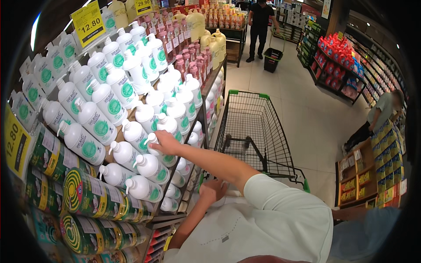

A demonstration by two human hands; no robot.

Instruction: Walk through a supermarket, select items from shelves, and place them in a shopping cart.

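Note:
My right hand (166,143) reaches across to the left, its fingers around the top of a white plastic pump bottle (168,160) in the front rows of a display. Similar white pump bottles (115,107) with round green labels surround it, standing in tilted rows. Close to my body, my left hand (213,190) is curled over the handle (234,193) of a wire shopping cart (253,131). The cart stands beside the display, its basket of black mesh with green corners.
Green-and-yellow cylindrical packs (95,194) are stacked below the bottles. Pink pump bottles (197,65) stand farther along. Up the aisle, a person in black (261,29) is beside a black basket (273,59). Another person (378,115) stands at right near a wooden shelf (357,172). A blue sleeve (365,230) shows close behind.

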